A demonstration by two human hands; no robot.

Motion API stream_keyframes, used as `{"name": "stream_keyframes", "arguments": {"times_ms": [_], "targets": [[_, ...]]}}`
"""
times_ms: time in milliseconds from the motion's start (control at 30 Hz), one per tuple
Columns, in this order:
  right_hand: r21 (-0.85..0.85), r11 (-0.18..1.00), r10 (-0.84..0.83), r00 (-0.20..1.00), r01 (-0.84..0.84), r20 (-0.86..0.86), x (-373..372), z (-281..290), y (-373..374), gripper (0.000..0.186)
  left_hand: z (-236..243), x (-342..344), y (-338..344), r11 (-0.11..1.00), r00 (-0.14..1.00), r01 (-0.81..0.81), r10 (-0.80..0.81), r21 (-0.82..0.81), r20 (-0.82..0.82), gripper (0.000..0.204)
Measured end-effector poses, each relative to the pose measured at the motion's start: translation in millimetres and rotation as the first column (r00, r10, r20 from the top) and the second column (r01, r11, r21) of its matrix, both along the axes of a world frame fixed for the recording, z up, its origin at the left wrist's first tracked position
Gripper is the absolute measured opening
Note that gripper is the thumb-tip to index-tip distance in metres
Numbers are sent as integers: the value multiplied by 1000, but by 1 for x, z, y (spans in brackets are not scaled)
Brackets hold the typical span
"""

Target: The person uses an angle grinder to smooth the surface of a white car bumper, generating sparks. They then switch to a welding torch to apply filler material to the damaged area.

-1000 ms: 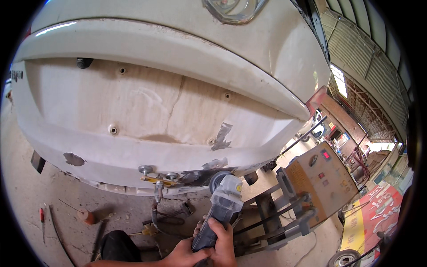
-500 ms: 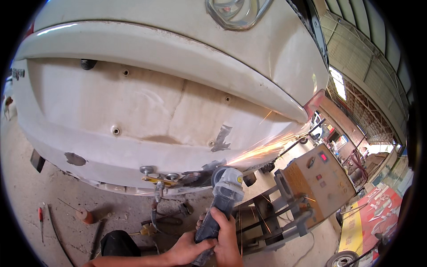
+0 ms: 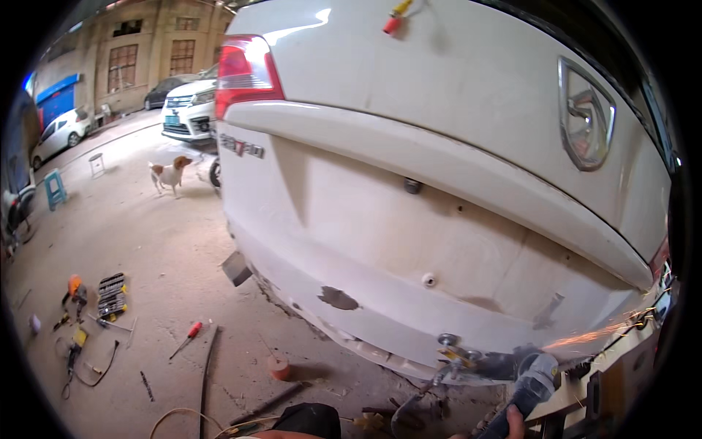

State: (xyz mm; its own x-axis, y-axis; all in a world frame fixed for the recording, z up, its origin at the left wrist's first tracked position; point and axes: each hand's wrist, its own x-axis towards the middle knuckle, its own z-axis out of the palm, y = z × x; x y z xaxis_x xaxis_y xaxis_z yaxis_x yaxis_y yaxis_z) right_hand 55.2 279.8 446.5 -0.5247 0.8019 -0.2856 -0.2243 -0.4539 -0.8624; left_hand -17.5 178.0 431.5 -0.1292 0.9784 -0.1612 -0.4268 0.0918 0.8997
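Observation:
A grey-and-black angle grinder [image 3: 535,382] is low at the right, its disc against the lower edge of a white car's tailgate [image 3: 351,197]. Orange sparks [image 3: 589,337] stream off to the right. My right hand [image 3: 515,423] is closed round the grinder's body; only its thumb and some fingertips show. Of my left arm, a strip of forearm [image 3: 269,434] shows at the bottom edge; the left hand is almost wholly cut off there. Just left of the disc, a clamp-like metal fitting with yellow parts [image 3: 455,354] is attached to the tailgate's edge. Grey patches of worn paint mark the panel.
On the floor at left lie a socket set [image 3: 112,296], a red-handled screwdriver [image 3: 187,339], a dark rod [image 3: 208,384] and a corded tool [image 3: 76,347]. A brown-and-white dog [image 3: 170,174] stands beyond, near parked cars [image 3: 189,110] and a blue stool [image 3: 54,189].
The view has swung left, bringing the dog, parked cars and floor tools into sight. The grinder now appears lower right, still throwing sparks. My left hand, earlier seen gripping the grinder, has almost left the picture.

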Motion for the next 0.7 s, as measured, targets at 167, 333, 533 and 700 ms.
{"name": "stream_keyframes", "arguments": {"times_ms": [167, 333, 533, 700], "targets": [[30, 999, 32, 999, -32, 10, -1, 2, -1, 22, -4, 0, -4, 999, 997, -37, 39, 29, -71, 38], [32, 999, -15, 1000, 15, 6, 7, 2, 5, 23, 0, 6, -2, 999, 996, -43, 44, 13, -77, 39], [33, 998, -56, 998, 56, 2, 10, 0, -3, 25, -3, 4, -2, 998, 994, 18, -11, 63, -111, 40], [29, 986, -164, 986, 163, 15, 19, -10, 0, 26, 6, 8, -5, 998, 996, 43, -39, 55, -78, 37]]}}
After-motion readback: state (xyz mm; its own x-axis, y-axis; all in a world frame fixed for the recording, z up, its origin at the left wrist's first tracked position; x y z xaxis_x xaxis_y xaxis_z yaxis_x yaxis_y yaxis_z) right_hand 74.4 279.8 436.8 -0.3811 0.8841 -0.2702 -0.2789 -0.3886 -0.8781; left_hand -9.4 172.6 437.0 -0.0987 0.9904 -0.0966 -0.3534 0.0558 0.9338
